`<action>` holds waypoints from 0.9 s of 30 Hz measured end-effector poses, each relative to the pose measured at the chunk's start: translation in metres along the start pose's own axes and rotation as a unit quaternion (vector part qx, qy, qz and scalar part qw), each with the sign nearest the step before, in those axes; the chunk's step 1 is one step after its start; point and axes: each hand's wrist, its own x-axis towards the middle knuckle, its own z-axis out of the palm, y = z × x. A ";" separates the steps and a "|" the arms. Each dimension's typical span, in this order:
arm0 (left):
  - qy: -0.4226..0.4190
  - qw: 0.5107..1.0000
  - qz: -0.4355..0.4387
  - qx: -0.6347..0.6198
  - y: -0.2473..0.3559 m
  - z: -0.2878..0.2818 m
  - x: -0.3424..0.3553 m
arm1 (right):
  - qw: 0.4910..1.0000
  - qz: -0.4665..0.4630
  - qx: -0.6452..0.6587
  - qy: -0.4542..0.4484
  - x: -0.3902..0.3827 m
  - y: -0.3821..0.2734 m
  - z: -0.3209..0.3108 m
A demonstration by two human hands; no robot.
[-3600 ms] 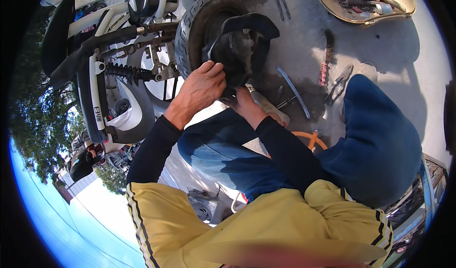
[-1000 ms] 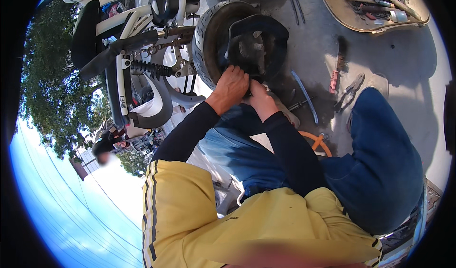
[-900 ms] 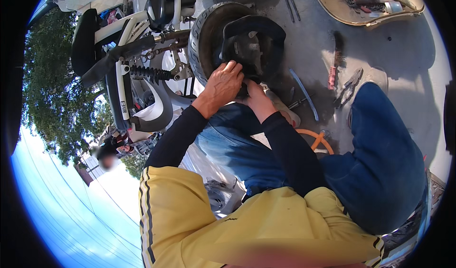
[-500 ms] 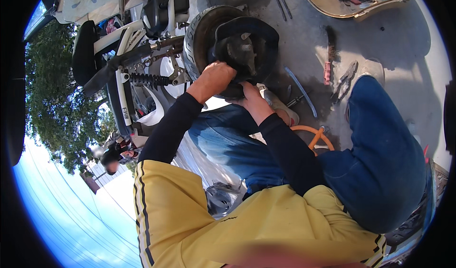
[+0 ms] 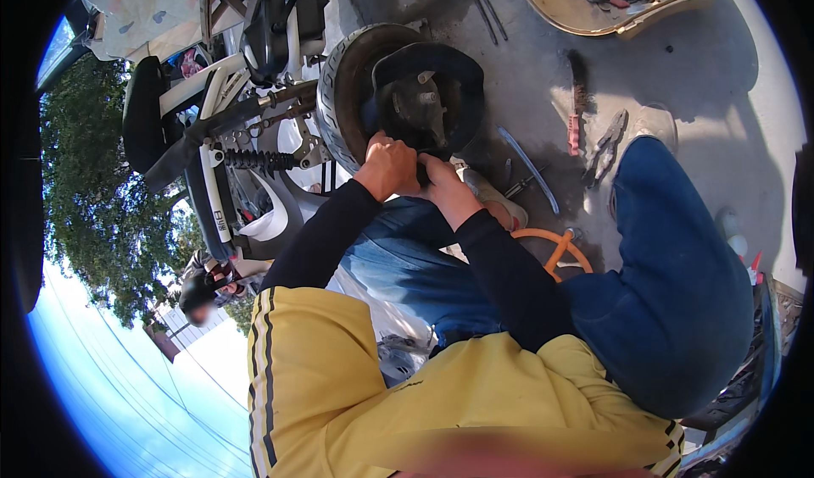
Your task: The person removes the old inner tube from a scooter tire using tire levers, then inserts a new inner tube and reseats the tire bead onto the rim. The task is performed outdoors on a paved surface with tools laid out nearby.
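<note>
A treaded tire (image 5: 329, 97) stands on the wheel of a tipped or raised scooter-like vehicle, its hub (image 5: 420, 105) facing me. A loose black rubber loop, which looks like an inner tube (image 5: 471, 80), hangs around the hub. My left hand (image 5: 390, 166) is closed in a fist at the near edge of the wheel, on the black rubber. Close beside it, my right hand (image 5: 448, 188) is closed on the lower part of the same rubber, thumb up. The fingertips of both hands are partly hidden.
Right of the wheel lie a blue-grey strip (image 5: 530, 169), a red-handled brush (image 5: 575, 113) and pliers (image 5: 605, 147). A tan tray of tools (image 5: 585, 20) stands at the far right. An orange ring-shaped thing (image 5: 555, 249) is by my knee. A person (image 5: 203, 291) is at left.
My left hand has shifted down and right along the wheel's near edge, closer to my right hand. The whole view has moved slightly.
</note>
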 end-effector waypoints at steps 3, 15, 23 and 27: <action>0.059 0.997 0.011 0.051 -0.001 0.037 -0.008 | 0.999 -0.026 -0.042 0.008 0.003 0.008 -0.005; 0.362 0.927 -0.010 0.096 0.014 0.068 -0.011 | 0.986 0.073 0.147 -0.018 -0.024 -0.026 0.024; 0.230 0.969 0.065 0.064 -0.009 0.058 -0.024 | 0.970 0.102 0.167 0.146 -0.035 -0.081 -0.044; 0.250 0.966 0.059 0.012 -0.021 0.023 -0.026 | 0.968 0.108 0.021 0.227 -0.018 -0.062 -0.046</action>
